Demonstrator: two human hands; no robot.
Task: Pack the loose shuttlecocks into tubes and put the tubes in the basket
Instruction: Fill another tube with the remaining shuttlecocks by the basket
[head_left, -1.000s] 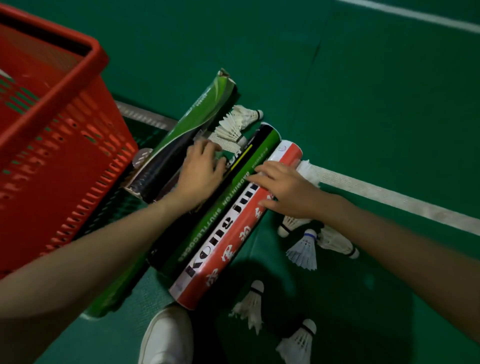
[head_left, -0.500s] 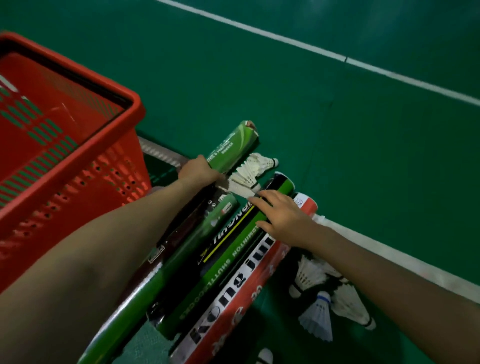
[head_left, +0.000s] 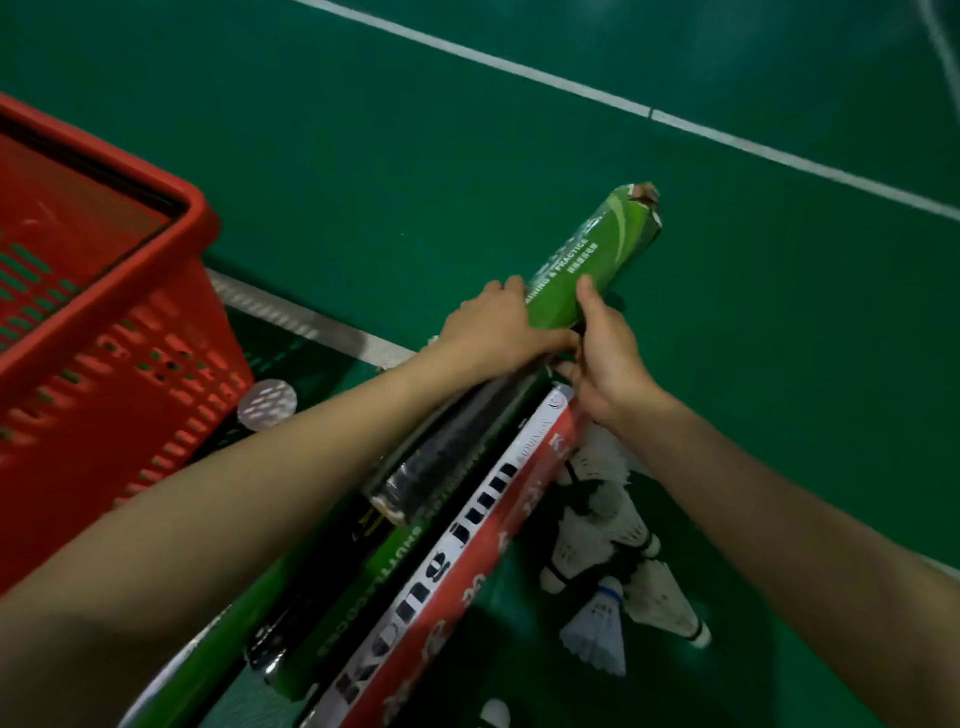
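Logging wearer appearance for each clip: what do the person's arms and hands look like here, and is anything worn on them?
Both forearms come in bare from the lower edge, with no sleeves in view. The left hand and right hand are ungloved, and no watch, bracelet or ring shows on the visible wrists and fingers. Fingernails look short and unpainted, though the light is dim. No markings are visible.

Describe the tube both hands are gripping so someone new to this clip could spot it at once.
Start at the red basket on the left, then follow the row of tubes lying on the green floor toward the far end. The green tube is there, held between the left hand and the right hand. Unlike the red-and-white tube beside it, its far end is torn and crumpled.
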